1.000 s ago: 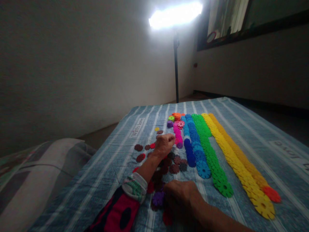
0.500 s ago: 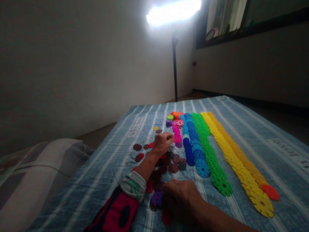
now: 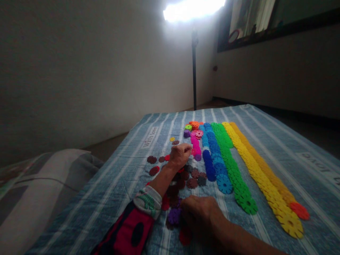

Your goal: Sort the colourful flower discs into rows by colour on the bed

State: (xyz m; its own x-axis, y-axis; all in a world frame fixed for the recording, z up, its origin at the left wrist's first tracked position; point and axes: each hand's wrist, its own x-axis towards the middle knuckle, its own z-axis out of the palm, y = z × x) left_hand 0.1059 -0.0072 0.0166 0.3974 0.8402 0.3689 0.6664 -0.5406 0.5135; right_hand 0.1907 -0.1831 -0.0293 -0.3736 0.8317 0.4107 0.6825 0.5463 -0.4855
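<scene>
My left hand [image 3: 181, 156] is closed, its fingers curled down just left of the short pink row of notched plastic discs [image 3: 196, 144]. Whatever its fingertips hold, if anything, is hidden. Nearer to me, my right hand [image 3: 203, 214] is closed too, knuckles up, beside a purple flower-shaped disc [image 3: 174, 216]. Its fingertips are out of sight behind the hand. Around and under both hands lie loose brown discs [image 3: 191, 183], a dark grey disc [image 3: 202, 179] and red discs [image 3: 185, 236].
Overlapping discs form long rows to the right: blue [image 3: 218, 166], green [image 3: 233, 173], yellow [image 3: 261, 184] and amber [image 3: 265, 166]. An orange-red disc [image 3: 299, 210] ends the amber row. Small piles, one orange [image 3: 194, 125], sit at the far end. A lamp stand [image 3: 194, 74] rises behind the striped cloth [image 3: 127, 166].
Both hands stay in nearly the same places and remain closed. The whole view has shifted slightly; the discs and rows look unchanged.
</scene>
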